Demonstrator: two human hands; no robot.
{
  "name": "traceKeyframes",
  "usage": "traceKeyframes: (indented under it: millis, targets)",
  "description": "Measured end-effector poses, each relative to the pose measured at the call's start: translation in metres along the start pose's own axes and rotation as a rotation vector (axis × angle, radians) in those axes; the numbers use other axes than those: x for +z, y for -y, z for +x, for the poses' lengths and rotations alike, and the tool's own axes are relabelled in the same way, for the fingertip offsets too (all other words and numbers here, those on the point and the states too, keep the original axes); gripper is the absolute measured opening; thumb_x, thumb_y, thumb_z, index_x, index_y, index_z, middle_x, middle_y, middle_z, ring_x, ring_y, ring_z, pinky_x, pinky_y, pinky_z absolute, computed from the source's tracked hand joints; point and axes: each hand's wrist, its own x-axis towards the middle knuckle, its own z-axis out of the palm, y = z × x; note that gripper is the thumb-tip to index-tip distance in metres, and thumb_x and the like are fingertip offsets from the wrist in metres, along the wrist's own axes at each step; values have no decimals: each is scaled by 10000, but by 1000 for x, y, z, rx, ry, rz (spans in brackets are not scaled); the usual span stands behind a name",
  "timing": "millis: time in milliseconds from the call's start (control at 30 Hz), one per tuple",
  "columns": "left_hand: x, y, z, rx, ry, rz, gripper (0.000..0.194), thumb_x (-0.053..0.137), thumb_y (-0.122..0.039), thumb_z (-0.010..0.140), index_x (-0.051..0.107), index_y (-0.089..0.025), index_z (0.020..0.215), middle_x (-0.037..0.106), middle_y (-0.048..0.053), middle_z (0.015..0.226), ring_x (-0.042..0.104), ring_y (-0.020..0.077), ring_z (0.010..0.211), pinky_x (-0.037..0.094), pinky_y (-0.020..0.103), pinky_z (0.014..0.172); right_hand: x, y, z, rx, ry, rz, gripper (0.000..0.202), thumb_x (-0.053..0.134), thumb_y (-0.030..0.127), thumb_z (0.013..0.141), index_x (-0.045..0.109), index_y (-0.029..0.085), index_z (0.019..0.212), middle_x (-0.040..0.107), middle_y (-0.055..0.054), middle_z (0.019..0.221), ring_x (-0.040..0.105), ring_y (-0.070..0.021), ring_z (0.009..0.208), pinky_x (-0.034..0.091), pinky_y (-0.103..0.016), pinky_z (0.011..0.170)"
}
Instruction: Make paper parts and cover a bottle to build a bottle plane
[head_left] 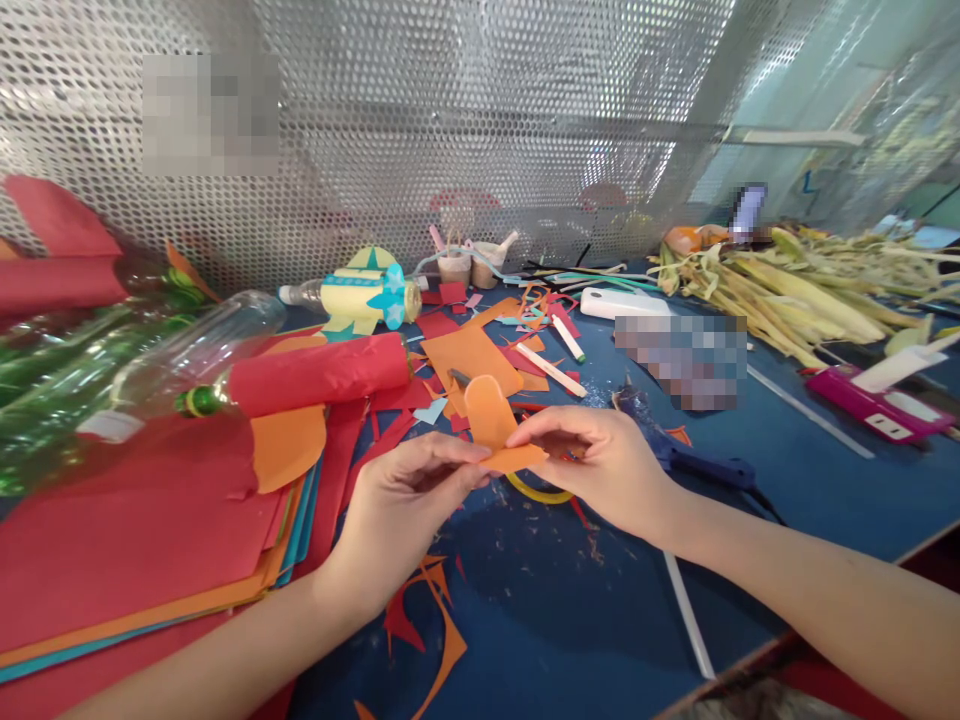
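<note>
An orange paper piece (490,412) with a rounded top and a folded lower flap is held up above the blue table. My left hand (409,510) pinches its lower left edge between thumb and fingers. On the other side, my right hand (611,465) grips the fold and the right end of the flap. Behind and below the paper, part of a yellow ring (541,492) shows, perhaps a scissors handle. Orange sheets and small paper scraps lie just beyond the hands.
Stacked coloured paper (135,530) and a red-wrapped bottle (319,375) lie left, near clear and green bottles. A yellow-and-blue decorated bottle (360,297) sits behind. A blue glue gun (697,463), corn husks (802,290) and a magenta power strip (877,405) are right.
</note>
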Motion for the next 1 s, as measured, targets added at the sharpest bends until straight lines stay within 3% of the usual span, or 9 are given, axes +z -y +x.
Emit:
traceKeyframes:
  millis: [367, 567, 767, 900, 1000]
  targets:
    - [1, 2, 3, -129, 67, -56, 83, 720, -152, 732, 701, -207, 792, 756, -45, 770, 722, 99, 741, 562, 139, 718, 3, -5, 0, 20, -19, -23, 62, 613, 198, 784, 657, 205, 827, 694, -9, 810, 660, -126, 683, 545, -219, 622]
    - [1, 1, 2, 31, 15, 46, 159, 691, -81, 686, 720, -233, 727, 732, -67, 722, 684, 65, 671, 530, 92, 628, 2, -3, -2, 27, 30, 15, 132, 610, 125, 758, 650, 211, 850, 690, 0, 837, 660, -114, 707, 533, -205, 649]
    - [-3, 3, -3, 198, 32, 257, 182, 676, -103, 728, 720, -247, 829, 721, -30, 774, 673, 106, 696, 541, 181, 682, 3, 0, -2, 11, 44, -14, 94, 596, 150, 785, 644, 208, 841, 658, 1, 771, 620, -118, 665, 504, -211, 592]
    - [-5, 6, -1, 352, -5, 415, 124, 676, -152, 759, 718, -261, 802, 595, -9, 792, 597, 114, 711, 506, 203, 623, 5, 3, -4, 23, 29, -84, 29, 620, 214, 806, 635, 192, 817, 565, -4, 763, 559, -111, 639, 441, -203, 512]
    - [-5, 7, 0, 391, -36, 474, 123, 686, -169, 758, 720, -280, 800, 513, -13, 773, 542, 115, 713, 467, 191, 576, 6, 4, -5, -2, 1, -189, 61, 651, 217, 794, 650, 187, 847, 470, 15, 782, 419, -72, 529, 361, -216, 463]
